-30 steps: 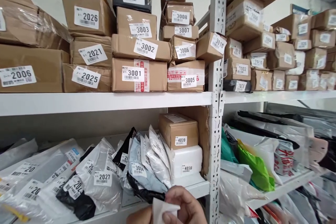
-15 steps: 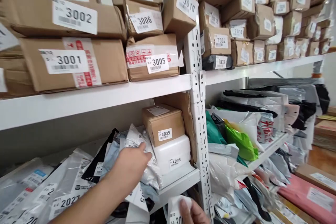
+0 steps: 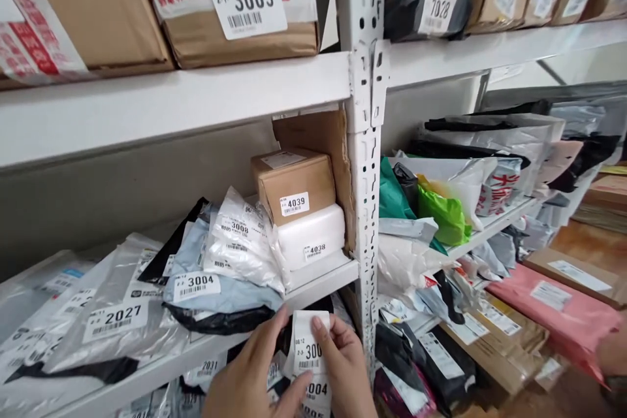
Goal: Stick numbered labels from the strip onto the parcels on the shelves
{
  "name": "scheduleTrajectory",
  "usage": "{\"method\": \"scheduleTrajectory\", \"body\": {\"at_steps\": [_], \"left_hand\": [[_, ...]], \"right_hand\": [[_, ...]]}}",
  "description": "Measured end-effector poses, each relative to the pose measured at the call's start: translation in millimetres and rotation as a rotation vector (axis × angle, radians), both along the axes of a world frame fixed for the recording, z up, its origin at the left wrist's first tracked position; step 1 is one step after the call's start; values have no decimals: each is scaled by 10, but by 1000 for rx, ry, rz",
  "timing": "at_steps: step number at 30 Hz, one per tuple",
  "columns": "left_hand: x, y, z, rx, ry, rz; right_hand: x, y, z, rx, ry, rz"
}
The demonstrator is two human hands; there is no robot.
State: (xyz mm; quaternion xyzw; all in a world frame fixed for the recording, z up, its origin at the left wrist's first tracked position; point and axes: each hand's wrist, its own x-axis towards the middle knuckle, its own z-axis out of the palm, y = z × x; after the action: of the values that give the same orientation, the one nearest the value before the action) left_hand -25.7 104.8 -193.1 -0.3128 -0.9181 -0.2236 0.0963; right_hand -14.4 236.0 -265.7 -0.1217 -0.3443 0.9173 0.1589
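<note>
My right hand (image 3: 345,356) pinches a strip of white number labels (image 3: 307,347) between thumb and fingers; part of the top number is behind the thumb. The strip hangs down, with more printed numbers lower on it. My left hand (image 3: 255,366) is beside the strip, its thumb and fingers apart and the thumb at the strip's left edge. I cannot tell whether that thumb touches it. Just beyond my hands, on the shelf, lie a white plastic mailer bag (image 3: 242,238) marked 3008 and a light blue mailer bag (image 3: 223,290) labelled 3004.
A brown box (image 3: 296,186) labelled 4039 rests on a white package (image 3: 313,235) labelled 4038, beside a perforated white post (image 3: 365,196). Grey mailer bags (image 3: 117,320) fill the left. Above is a shelf edge (image 3: 196,108). At right, another person's hand (image 3: 612,346) is by a pink parcel (image 3: 556,313).
My left hand has left the white mailer bag and come down beside the label strip. My right hand has risen further into view with the strip. The view has shifted closer and lower.
</note>
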Motion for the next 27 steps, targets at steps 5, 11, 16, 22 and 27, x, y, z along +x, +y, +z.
{"method": "scheduleTrajectory", "body": {"at_steps": [5,11,16,22,27], "left_hand": [[78,-25,-710,315,-431,95],[467,-180,-1442,314,-567,93],[558,-257,-1701,202,-647,202],[111,-265,-1528,-4,-523,422],[-302,297,-1441,-371,-278,359]], "right_hand": [[205,-137,-285,92,15,-9],[694,-362,-938,33,-67,38],[982,-328,-1472,-108,-215,11],[938,8,-1809,-29,-282,38],[630,71,-1956,32,-252,132]]}}
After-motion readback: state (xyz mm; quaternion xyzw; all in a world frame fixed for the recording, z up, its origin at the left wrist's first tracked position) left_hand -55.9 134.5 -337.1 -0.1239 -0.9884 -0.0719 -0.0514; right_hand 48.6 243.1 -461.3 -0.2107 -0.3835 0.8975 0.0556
